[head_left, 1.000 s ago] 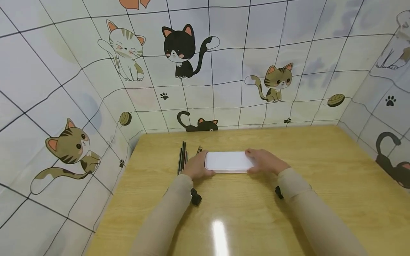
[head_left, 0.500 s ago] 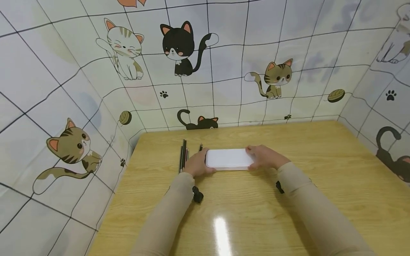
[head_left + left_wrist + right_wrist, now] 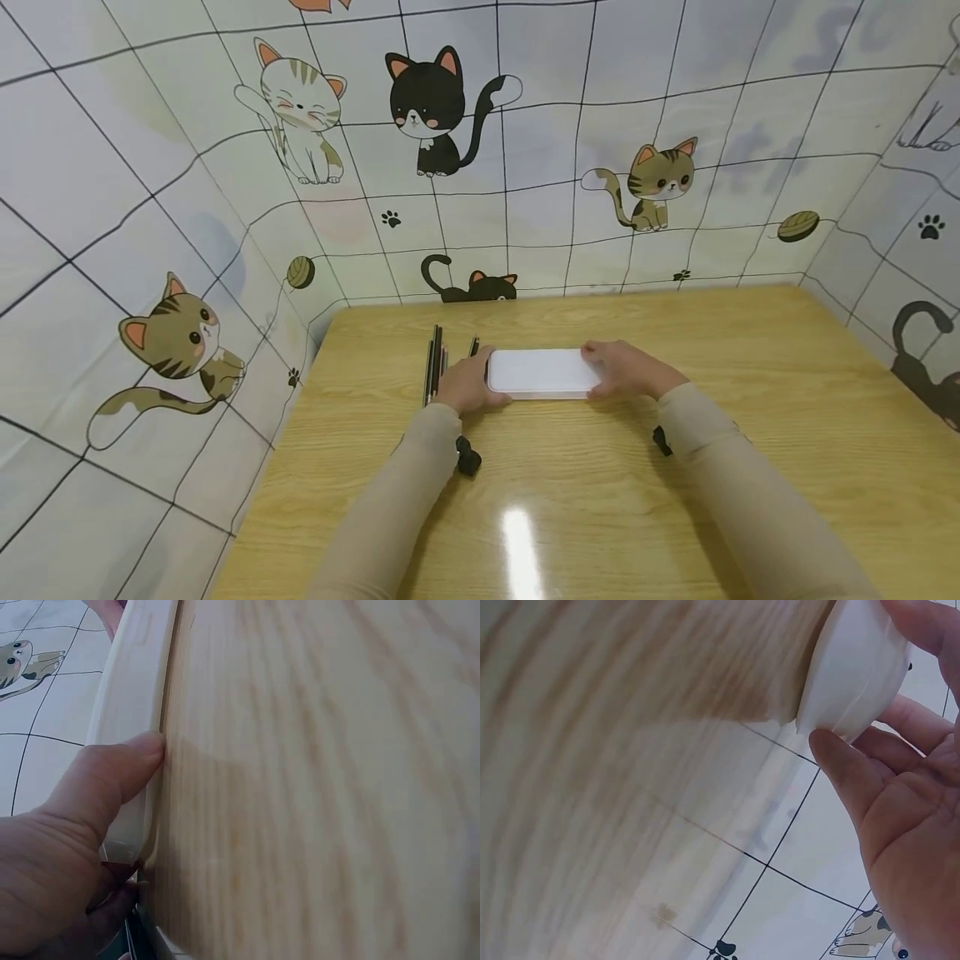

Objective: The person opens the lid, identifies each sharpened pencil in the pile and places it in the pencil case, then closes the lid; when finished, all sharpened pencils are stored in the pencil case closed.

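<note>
A white rectangular case (image 3: 543, 371) with rounded corners lies lengthwise across the wooden table, in the middle of the head view. My left hand (image 3: 467, 385) grips its left end; the left wrist view shows the thumb (image 3: 124, 761) pressed along the near side wall. At the opposite end, my right hand (image 3: 628, 369) holds the case with thumb and fingers, and the right wrist view shows them around the rounded white end (image 3: 851, 671). Its top is plain and smooth, and what may be inside is hidden.
Several dark pencils (image 3: 435, 358) lie left of the left hand, pointing away from me. Some shorter pencils (image 3: 474, 345) show just behind that hand. The wooden table (image 3: 570, 492) meets a wall covering (image 3: 540, 158) printed with cats at its back and sides.
The head view has shifted slightly. Both hands keep their hold on the white case, which stays in about the same place.
</note>
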Demonstrator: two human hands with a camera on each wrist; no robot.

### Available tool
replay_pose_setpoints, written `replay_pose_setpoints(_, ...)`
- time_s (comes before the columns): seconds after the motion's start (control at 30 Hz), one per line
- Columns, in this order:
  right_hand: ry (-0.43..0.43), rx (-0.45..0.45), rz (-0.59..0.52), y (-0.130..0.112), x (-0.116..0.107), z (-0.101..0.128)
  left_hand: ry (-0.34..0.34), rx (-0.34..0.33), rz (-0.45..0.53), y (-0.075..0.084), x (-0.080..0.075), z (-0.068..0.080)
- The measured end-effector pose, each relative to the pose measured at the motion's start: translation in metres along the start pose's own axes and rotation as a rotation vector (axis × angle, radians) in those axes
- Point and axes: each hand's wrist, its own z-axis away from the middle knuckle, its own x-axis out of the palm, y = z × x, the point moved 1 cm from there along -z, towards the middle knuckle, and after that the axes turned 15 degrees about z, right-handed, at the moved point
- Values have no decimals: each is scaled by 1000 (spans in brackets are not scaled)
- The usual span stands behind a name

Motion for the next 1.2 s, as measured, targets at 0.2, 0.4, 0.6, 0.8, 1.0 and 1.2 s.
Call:
replay_pose_setpoints(0.2, -12, -6, 103, -5, -5, 2, -13, 3, 25, 4, 0, -3)
replay_pose_setpoints(0.4, -41, 14, 127, -17, -4, -3, -40, 57, -40, 0, 5, -11)
replay_pose_setpoints(0.6, 1, 6, 197, -25, -1, -9, -36, 91, -162, -8, 8, -17)
replay_pose_setpoints(0.8, 56, -50, 233, -28, -5, -8, -18, 116, -145, -7, 5, -19)
replay_pose_setpoints(1.0, 63, -56, 254, -24, -12, -5, 4, 124, -128, -3, 5, -20)
replay_pose_setpoints(1.2, 47, -78, 242, -23, -8, -8, 22, 108, -98, -7, 4, -13)
